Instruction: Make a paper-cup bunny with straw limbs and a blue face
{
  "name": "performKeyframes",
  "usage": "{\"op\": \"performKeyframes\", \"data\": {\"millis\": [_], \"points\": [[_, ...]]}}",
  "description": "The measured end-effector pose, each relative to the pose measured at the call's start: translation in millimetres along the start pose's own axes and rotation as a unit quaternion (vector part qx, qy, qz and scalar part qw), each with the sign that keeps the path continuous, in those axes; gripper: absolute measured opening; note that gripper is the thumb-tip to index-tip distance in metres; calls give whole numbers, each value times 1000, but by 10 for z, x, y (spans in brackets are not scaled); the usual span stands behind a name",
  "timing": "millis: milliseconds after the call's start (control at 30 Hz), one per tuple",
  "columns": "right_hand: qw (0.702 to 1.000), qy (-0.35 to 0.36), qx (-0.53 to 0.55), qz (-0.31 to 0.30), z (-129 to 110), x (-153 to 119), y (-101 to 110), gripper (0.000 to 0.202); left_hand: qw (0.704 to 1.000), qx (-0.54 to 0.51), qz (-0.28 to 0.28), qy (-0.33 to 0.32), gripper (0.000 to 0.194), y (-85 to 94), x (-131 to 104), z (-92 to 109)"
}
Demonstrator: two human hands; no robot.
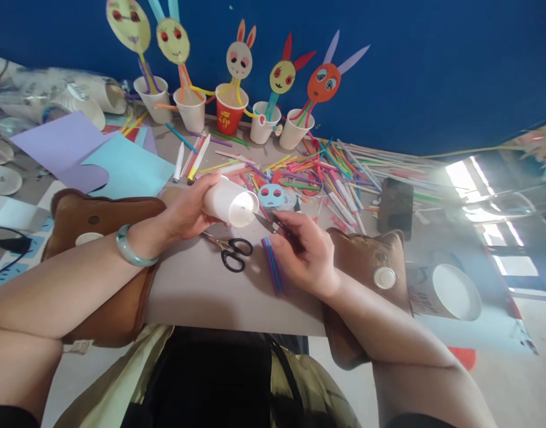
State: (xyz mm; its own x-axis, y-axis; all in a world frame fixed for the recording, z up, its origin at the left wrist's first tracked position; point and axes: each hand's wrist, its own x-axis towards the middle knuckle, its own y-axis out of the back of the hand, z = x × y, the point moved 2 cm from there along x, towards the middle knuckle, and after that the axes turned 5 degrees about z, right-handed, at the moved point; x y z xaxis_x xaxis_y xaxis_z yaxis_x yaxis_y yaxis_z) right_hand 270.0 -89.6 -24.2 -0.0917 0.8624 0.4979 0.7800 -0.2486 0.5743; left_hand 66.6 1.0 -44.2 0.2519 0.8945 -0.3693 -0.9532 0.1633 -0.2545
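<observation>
We see the left hand wrapped around a white paper cup held on its side above the table, with the cup's round end facing the right hand. The right hand rests just beside it, fingers curled narrow around a thin dark tool whose tip points toward the cup; what the tool is, we cannot tell. Under the right hand's fingers lies a small bundle of purple and blue straws. A pair of black-handled scissors lies on the table between the two hands, touched by neither. Just beyond the cup lies a light-blue paper face with cut-out eyes. Each forearm rests on a brown cushion, one at the left and one at the right. At the far edge of the table, against the blue wall, we note a row of five cups bearing rabbit-faced paper figures, the middle cup red. Loose coloured straws lie scattered to the right of them, and sheets of lilac and pale-blue paper lie at the left.
</observation>
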Motion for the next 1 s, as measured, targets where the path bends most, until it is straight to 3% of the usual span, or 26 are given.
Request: {"op": "performKeyframes", "data": {"millis": [133,267,400,600,800,1000], "points": [[997,-45,68,13,39,-5,-25,62,992,-10,-107,65,59,-87,-70,-107],[994,-26,99,-46,34,-16,-72,78,980,-18,-165,112,58,-158,-126,-248],[992,-10,99,-75,34,-33,-94,61,978,-17,-164,124,55,-179,-130,-278],[991,-54,119,0,106,-17,-94,61,995,29,-91,-25,35,-75,-144,-79],[970,-57,232,-37,91,50,-111,59,983,5,-183,7,42,-98,-290,-32],[953,-74,293,-36,111,46,-156,57,980,-46,-191,4,43,-145,-333,-49]]}}
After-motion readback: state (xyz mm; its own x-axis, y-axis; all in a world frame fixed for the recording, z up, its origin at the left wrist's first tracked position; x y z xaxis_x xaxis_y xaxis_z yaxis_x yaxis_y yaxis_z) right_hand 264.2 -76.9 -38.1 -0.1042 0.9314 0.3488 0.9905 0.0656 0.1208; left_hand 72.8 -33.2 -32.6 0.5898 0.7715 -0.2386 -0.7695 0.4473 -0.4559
